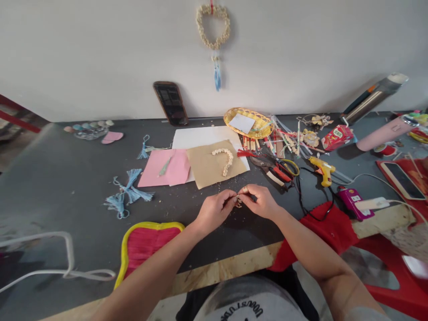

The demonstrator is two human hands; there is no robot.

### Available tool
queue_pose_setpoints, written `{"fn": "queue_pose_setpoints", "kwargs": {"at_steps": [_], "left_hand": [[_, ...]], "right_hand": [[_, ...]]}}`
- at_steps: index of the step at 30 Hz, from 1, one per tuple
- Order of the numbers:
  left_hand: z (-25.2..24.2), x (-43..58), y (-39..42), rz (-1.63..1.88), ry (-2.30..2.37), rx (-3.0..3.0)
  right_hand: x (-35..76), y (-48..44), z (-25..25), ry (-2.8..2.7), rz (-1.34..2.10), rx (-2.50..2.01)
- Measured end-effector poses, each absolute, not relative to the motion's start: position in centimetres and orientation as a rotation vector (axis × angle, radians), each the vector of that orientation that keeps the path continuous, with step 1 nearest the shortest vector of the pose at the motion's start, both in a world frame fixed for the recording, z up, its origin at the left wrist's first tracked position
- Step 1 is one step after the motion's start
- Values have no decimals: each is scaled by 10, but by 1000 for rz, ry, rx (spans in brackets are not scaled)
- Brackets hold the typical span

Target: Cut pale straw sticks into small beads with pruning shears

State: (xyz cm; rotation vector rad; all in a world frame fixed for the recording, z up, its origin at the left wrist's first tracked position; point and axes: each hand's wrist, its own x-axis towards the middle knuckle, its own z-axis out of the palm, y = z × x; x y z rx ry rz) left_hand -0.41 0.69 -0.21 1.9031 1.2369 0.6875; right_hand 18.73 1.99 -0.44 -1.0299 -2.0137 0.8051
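My left hand (214, 209) and my right hand (261, 201) meet above the dark table top (67, 178), fingertips pinched together on a small pale piece (238, 199) between them. What the piece is stays too small to name. Just beyond the hands lies a brown paper sheet (214, 165) with a curved string of pale shells (224, 158) on it. Small crumbs are scattered on the table around the hands.
Pink paper (165, 168) and white paper lie beside the brown sheet. Blue tassels (129, 192) sit to the left, a red and yellow pad (147, 243) at the front. To the right lie scissors (277, 169), a yellow glue gun (323, 169), a woven basket (247, 122), red cloth (329, 223) and a phone (403, 180).
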Motion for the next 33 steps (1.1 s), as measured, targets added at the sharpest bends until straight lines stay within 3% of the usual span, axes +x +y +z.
{"fn": "queue_pose_setpoints", "kwargs": {"at_steps": [28, 33], "left_hand": [[-6, -3, 8, 773, 1477, 1784], [-3, -4, 8, 812, 1454, 1753]], "right_hand": [[176, 16, -11, -1686, 1206, -1225], [177, 18, -11, -1555, 1416, -1135]]}}
